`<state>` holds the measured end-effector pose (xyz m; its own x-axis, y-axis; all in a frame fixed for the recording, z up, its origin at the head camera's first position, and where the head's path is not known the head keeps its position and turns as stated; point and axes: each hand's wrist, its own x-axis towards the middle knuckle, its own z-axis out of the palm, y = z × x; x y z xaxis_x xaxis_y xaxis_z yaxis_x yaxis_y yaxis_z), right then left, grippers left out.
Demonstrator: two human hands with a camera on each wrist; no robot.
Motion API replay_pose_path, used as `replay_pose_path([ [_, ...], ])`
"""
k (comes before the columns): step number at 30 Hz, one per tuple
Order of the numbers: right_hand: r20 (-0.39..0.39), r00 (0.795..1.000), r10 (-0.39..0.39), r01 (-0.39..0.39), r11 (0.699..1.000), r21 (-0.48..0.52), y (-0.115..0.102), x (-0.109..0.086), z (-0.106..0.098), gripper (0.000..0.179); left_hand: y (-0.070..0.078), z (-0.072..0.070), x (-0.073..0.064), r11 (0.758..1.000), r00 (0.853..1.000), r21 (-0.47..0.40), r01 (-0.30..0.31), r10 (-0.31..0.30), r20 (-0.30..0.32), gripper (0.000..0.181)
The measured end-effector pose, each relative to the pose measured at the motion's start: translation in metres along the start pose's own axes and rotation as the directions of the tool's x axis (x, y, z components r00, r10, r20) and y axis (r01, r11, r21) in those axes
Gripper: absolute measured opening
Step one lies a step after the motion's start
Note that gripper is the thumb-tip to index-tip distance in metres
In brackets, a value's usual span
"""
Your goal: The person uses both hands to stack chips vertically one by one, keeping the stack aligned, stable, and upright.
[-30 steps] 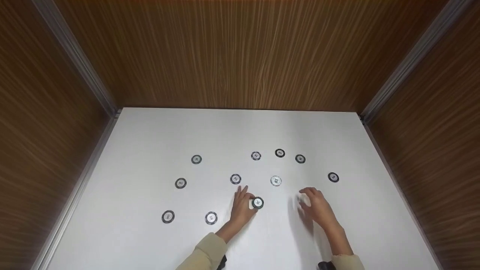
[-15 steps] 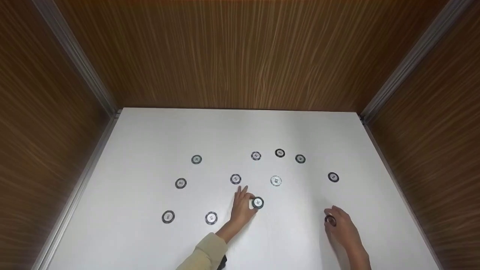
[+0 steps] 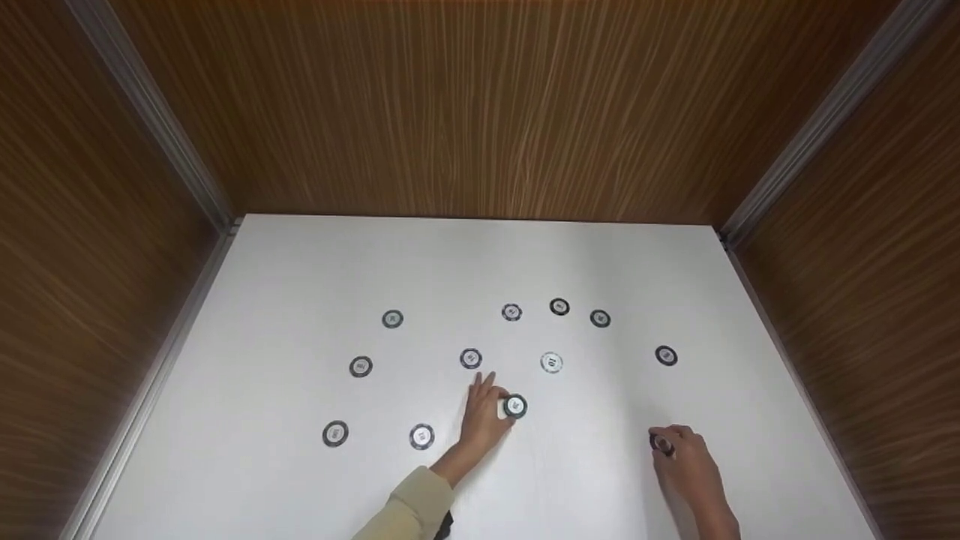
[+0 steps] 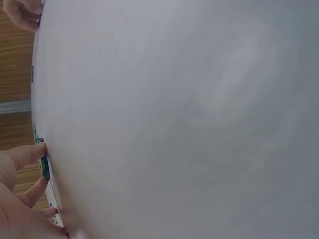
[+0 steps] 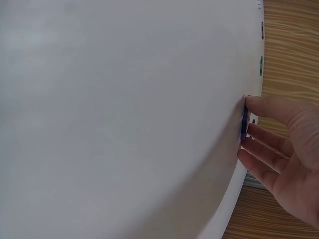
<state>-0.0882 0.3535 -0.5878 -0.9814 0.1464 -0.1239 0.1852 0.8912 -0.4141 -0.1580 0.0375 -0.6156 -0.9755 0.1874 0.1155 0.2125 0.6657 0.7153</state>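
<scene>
Left hand (image 3: 481, 424), lower middle of the head frame: thumb and a finger curled round the edge of a stack (image 3: 515, 406), two other fingers reaching out toward the upper part of the frame. Gap is just stack-wide. Right hand (image 3: 686, 461), lower right: pinching a dark chip (image 3: 661, 442) by its rim, fingers bent in, nothing else seen in it.

Why that way: rim grip leaves the faces uncovered and probably keeps the layers of the stack lined up. Left wrist view has the stack low against the white table (image 3: 270, 300), so I'd guess the table takes its weight and the hand just steadies it. Right wrist view has the dark chip close to the surface too; can't tell if it touches. Loose chips (image 3: 471, 358) lie flat, singly, with gaps all round, which should make each easy to get fingers on. Ten of them, in a loose scatter across the middle and lower left.

Looks: stack has a pale centre, dark green rim; edge-on it seems thicker than one chip, count unclear. Dark chip is purplish-blue edge-on, layers not readable. Loose ones mostly dark-rimmed with pale printed centres; the white chip (image 3: 551, 363) right of centre is pale all over and reads 10.
</scene>
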Motion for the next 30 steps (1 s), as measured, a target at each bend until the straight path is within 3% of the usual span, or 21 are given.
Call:
replay_pose_path([
  [7, -0.055, 0.999, -0.003, 0.002, 1.000, -0.010, 0.000, 0.002, 0.005, 0.030, 0.001, -0.001, 0.000, 1.000, 0.999, 0.003, 0.022, -0.022, 0.028, 0.033],
  [17, -0.027, 0.999, -0.021, 0.022, 1.000, 0.017, -0.006, 0.003, 0.003, 0.032, 0.000, 0.000, 0.000, 1.000, 1.000, 0.015, 0.021, -0.021, 0.023, 0.034],
  [30, -0.087, 0.988, -0.126, 0.129, 0.991, 0.034, -0.027, 0.015, 0.006, 0.025, 0.001, 0.000, 0.000, 1.000, 1.000, 0.012, 0.011, -0.012, 0.004, 0.033],
])
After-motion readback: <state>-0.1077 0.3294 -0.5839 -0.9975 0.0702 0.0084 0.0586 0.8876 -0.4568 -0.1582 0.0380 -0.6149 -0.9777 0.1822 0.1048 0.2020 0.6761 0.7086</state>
